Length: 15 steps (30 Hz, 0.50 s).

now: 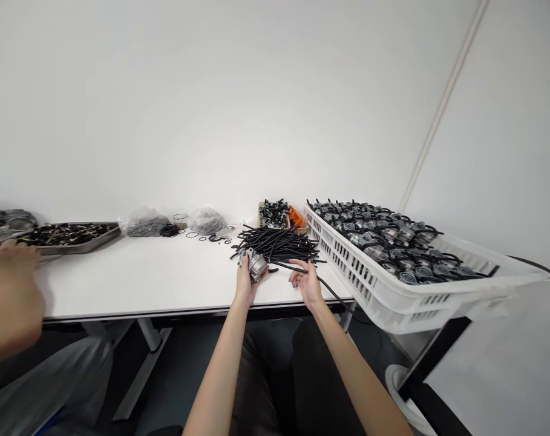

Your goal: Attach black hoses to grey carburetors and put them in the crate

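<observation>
My left hand (245, 281) is closed around a silver metal carburetor (256, 266), held just over the front part of the white table. To its right, my right hand (307, 284) has its fingers loosely bent about a long black hose (329, 287). One end of the hose points toward the carburetor; the other runs down past the table edge on the right. I cannot make out whether the hose touches the carburetor. Right behind both hands lies a pile of short black rubber tubes (279, 242), with a few loose ones near the carburetor.
A white plastic crate (347, 260) full of carburetors with black tubes stands at the right. Behind the pile are a box of small black parts (275, 213) and an orange bin (296, 217). Plastic bags (143, 223), rings and a metal tray (86, 245) lie leftward. A co-worker's arm (14, 297) reaches in.
</observation>
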Motion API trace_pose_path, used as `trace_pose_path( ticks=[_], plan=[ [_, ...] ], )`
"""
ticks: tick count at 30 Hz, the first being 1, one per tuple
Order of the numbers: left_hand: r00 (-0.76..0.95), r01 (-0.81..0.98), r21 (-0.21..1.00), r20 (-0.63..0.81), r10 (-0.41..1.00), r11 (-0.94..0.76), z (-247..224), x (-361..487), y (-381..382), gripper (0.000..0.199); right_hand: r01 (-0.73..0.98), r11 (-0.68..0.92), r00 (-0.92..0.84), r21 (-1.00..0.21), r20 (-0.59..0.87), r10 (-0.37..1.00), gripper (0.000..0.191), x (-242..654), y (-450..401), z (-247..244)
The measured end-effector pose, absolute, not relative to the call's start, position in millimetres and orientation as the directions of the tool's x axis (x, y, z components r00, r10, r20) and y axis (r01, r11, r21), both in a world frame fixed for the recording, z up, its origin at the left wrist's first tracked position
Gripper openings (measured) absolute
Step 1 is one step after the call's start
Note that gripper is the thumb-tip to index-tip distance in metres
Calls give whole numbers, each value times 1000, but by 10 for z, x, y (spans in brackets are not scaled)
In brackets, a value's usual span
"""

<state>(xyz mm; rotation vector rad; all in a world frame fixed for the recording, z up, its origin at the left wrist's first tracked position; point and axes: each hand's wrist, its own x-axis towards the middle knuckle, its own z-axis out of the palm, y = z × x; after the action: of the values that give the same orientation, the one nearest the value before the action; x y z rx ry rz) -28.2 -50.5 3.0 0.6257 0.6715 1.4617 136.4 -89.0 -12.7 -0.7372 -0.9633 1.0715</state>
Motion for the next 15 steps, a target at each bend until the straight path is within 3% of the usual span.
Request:
trace_pose_path(
  ticks=[3, 8, 15],
  plan=[
    [22, -643, 765, -11, 1000, 23, 35, -264, -508, 43, -397, 275, 138, -876, 239, 961, 59, 1399, -867, -109],
    [-9, -623, 782, 1, 1000, -6, 17, -252, -478, 48, -321, 281, 124, -904, 254, 959, 32, 1382, -855, -129],
    [-22, -623, 782, 25, 999, -33, -50, -250, -439, 37, -229, 307, 106, -924, 290, 951, 15, 1332, -846, -144]
  ],
)
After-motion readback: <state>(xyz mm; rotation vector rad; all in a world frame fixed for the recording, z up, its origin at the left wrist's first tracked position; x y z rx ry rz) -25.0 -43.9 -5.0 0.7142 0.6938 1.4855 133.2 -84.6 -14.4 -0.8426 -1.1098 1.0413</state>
